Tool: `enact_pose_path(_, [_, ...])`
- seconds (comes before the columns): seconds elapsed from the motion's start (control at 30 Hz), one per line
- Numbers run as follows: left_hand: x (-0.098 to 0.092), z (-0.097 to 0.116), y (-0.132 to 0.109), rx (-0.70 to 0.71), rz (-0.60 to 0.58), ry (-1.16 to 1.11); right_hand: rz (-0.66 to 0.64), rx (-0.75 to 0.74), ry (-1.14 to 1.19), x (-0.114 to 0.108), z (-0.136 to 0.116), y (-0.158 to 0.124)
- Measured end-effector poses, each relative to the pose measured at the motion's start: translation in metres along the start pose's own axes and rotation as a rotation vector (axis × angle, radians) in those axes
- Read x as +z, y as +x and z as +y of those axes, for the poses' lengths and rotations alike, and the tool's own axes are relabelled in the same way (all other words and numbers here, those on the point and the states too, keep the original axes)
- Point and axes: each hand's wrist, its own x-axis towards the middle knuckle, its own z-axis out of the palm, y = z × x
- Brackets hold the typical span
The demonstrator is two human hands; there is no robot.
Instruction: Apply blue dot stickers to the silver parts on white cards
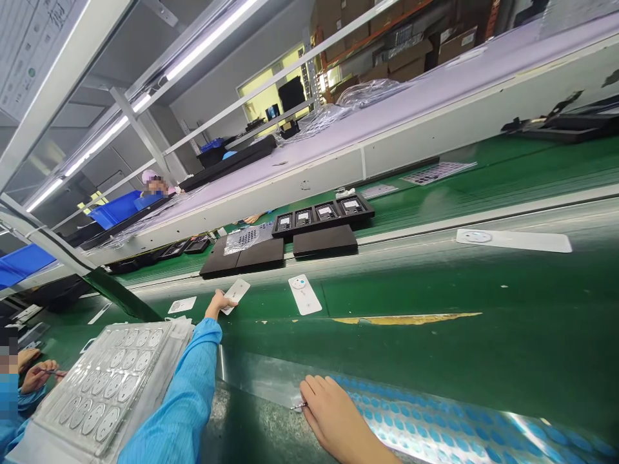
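Left hand (220,303): gripping a white card (239,292) by its lower end, card out toward two o'clock, long axis about seven to one. Right hand (333,412): fingers closed round a slim tool (298,406), tip out at nine o'clock, kind not clear; placed at near end of a sheet of blue dots (411,415), rows running off between three and four. Key relation: held card between ten and eleven o'clock from right hand, well apart; left hand by far the nearer. Outward from left hand: second white card (310,301) with round disc (296,284), at three o'clock, untouched, long axis eleven to five; third white card (182,305) at nine, near; black block (261,252) at one; clear tray (145,381) of white discs at eight. Farther along green tabletop (416,361): long white piece (527,242), between two and three. Beyond tray, between eight and nine: co-worker's hand (36,377).
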Motion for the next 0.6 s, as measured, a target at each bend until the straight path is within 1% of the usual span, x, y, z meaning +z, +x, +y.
enact_pose_path(0.07, [-0.008,0.005,-0.008,0.025,-0.056,-0.121,0.007,-0.004,0.003,-0.001,0.0,0.0])
enact_pose_path(0.13, [-0.019,0.012,-0.018,0.094,-0.066,-0.253,0.01,-0.01,0.005,-0.002,0.0,-0.001])
enact_pose_path(0.2, [-0.031,0.021,-0.03,0.192,-0.031,-0.4,0.011,-0.013,0.005,-0.004,0.0,-0.002])
enact_pose_path(0.27, [-0.042,0.03,-0.045,0.303,0.029,-0.566,0.017,-0.02,-0.001,-0.005,0.0,-0.002])
enact_pose_path(0.37, [-0.048,0.038,-0.077,0.445,0.086,-0.812,0.024,-0.03,-0.006,-0.006,0.0,-0.002])
enact_pose_path(0.43, [-0.041,0.038,-0.108,0.498,0.048,-0.933,0.019,-0.035,0.004,-0.007,0.0,-0.002])
enact_pose_path(0.47, [-0.034,0.036,-0.125,0.511,-0.002,-0.971,0.016,-0.036,0.01,-0.007,0.001,-0.002])
enact_pose_path(0.53, [-0.011,0.032,-0.162,0.509,-0.158,-0.997,0.012,-0.04,0.021,-0.008,0.001,-0.002])
enact_pose_path(0.6, [0.017,0.026,-0.196,0.478,-0.361,-0.962,0.007,-0.045,0.03,-0.009,0.001,-0.002])
